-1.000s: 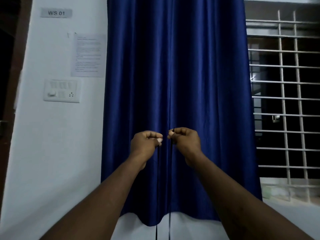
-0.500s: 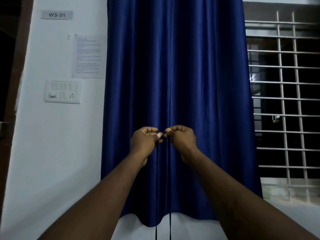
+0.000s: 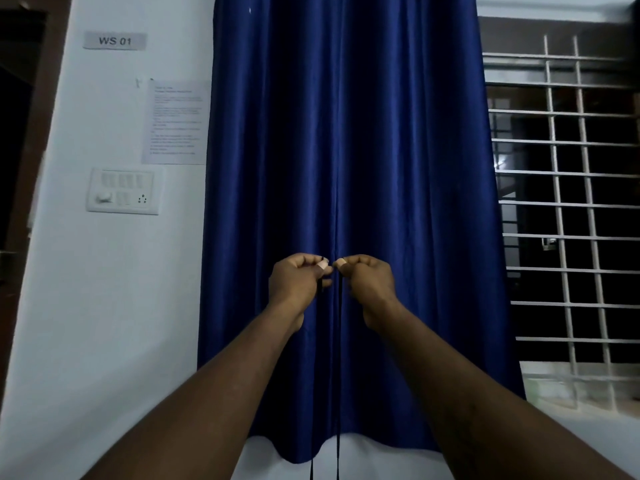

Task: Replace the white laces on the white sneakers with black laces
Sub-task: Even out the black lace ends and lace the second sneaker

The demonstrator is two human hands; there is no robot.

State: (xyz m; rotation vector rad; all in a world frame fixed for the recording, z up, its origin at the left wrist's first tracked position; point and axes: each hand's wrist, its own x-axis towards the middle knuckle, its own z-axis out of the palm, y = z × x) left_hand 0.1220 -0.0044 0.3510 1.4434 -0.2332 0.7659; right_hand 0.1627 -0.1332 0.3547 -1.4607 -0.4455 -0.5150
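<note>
Black lace (image 3: 340,341), two strands hanging at lower centre of frame.
Left hand (image 3: 298,282) and right hand (image 3: 369,282) are pinching one end each, now nearly touching after closing in: ends being evened. Sneakers not showing; blue curtain (image 3: 346,133) and window grille (image 3: 568,202) are filling the background.

Black lace (image 3: 339,341), thin and dark, held up high by both ends, ends close together. Two strands dropping straight down side by side, near-parallel, running out past the bottom edge.
</note>
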